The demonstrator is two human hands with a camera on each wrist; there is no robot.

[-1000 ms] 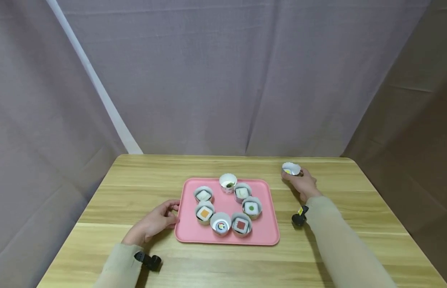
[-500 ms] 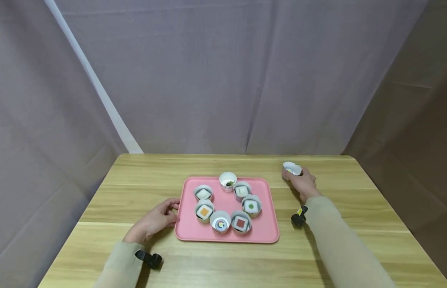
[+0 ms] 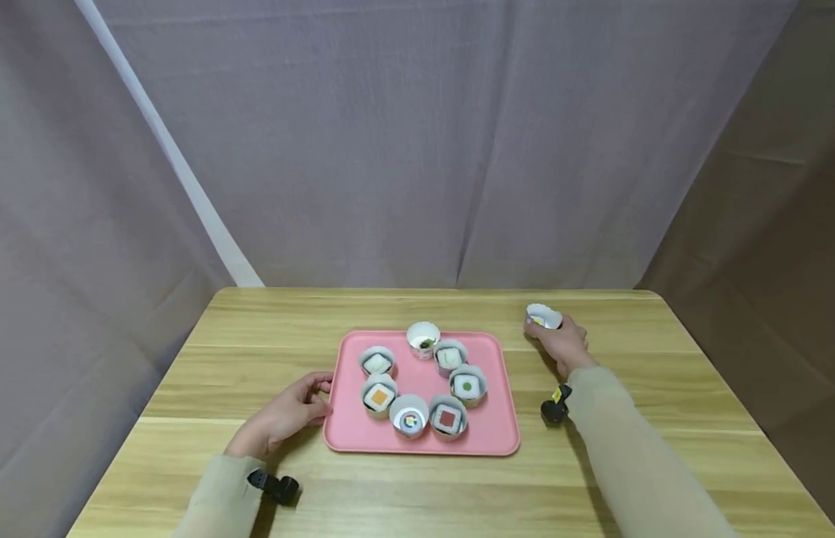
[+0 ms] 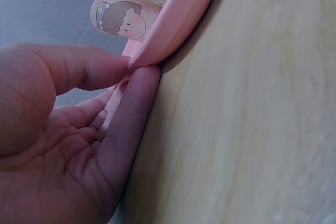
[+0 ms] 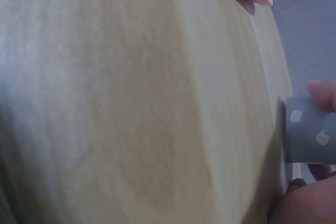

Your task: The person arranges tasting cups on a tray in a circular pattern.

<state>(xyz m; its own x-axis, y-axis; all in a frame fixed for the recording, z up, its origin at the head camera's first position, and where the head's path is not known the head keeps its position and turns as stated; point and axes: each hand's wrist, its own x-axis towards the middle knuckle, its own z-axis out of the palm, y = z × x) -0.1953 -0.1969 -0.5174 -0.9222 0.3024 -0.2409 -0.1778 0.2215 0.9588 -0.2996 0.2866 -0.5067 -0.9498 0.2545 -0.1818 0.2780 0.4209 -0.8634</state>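
My left hand is at the left edge of a pink tray; in the left wrist view its thumb and a finger pinch the rim. On the tray stand several paper cups holding sushi-like pieces, among them one with an orange centre, one with a red centre and one with a green dot. Right of the tray, my right hand grips another paper cup with something yellow inside. In the right wrist view this cup is grey with small white animal faces, its bottom at or near the tabletop.
A light wooden table carries everything. Grey cloth hangs behind it and at both sides. Each wrist wears a small black camera, such as the left one. At the tray's back edge stands a white cup with something green inside.
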